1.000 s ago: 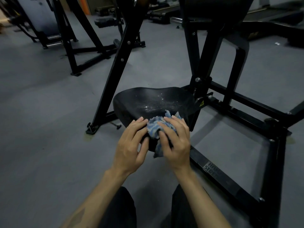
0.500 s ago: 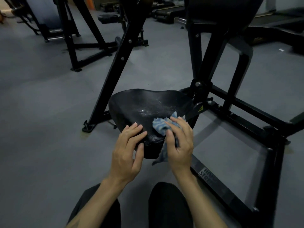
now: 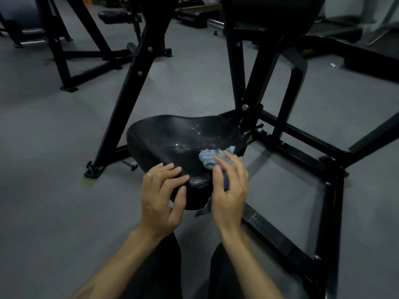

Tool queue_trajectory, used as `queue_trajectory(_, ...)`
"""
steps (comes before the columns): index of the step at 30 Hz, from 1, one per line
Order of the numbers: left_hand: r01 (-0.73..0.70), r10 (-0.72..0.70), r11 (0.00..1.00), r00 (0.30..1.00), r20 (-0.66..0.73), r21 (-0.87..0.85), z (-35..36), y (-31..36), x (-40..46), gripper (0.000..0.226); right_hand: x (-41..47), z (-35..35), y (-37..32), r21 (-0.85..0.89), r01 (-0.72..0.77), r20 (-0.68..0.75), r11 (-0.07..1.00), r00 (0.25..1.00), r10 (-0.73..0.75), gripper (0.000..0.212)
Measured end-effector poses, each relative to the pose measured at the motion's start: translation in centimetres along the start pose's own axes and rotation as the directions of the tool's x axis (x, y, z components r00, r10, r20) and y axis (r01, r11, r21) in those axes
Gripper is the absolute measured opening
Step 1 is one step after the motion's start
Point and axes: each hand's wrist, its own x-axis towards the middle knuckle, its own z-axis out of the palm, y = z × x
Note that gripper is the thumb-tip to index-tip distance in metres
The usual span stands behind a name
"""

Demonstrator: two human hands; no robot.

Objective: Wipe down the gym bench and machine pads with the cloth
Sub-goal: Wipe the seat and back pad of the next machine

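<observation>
A black seat pad (image 3: 172,137) of a gym machine sits low in the middle of the view, its top speckled with wet droplets. A bunched blue-and-white cloth (image 3: 208,157) lies on the pad's near right part. My right hand (image 3: 230,188) presses on the cloth with fingers laid over it, thumb at its near side; part of the cloth hangs down under the palm. My left hand (image 3: 162,195) rests on the pad's near edge, fingers spread on top and thumb against the front face. A black back pad (image 3: 269,11) rises behind the seat.
The machine's black steel frame (image 3: 302,160) runs along the floor to the right and behind the seat, with a slanted post (image 3: 129,91) on the left. More black racks (image 3: 64,46) and treadmills (image 3: 356,46) stand at the back on grey floor. My dark-trousered legs (image 3: 159,272) are below.
My right hand has slid the cloth away from me and to the right across the seat. My left hand has let go of the cloth and now sits on the pad's near edge.
</observation>
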Motion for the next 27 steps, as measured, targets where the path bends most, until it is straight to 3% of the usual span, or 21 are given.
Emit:
queue_trajectory(5,-0.092,0.095,0.994,0.994,0.058,-0.052,0.0,-1.2,1.6,0.013,-0.1,-0.7,0.9,-0.128,0.399,0.132,0.908,0.914,-0.383,0.031)
queue_trajectory(11,-0.095,0.1,0.99,0.994,0.037,-0.105,0.7,-1.5,0.6,0.017,1.1,-0.8,1.5,-0.115,0.288,0.062,0.951,0.957,-0.282,0.028)
queue_trajectory(17,-0.077,0.073,0.991,0.996,-0.041,-0.111,1.8,-1.7,0.5,0.017,0.7,-0.5,2.4,-0.049,0.447,0.075,0.893,0.893,-0.443,0.027)
queue_trajectory(23,-0.046,0.039,0.994,0.996,-0.076,-0.098,2.4,-1.3,0.0,0.023,1.7,-0.4,2.7,0.053,0.249,0.029,0.967,0.968,-0.251,0.025)
queue_trajectory(27,-0.047,0.042,0.997,0.997,-0.072,-0.067,2.5,-1.1,0.1,0.027,1.0,-1.0,2.7,0.044,0.42,0.123,0.906,0.898,-0.422,0.026)
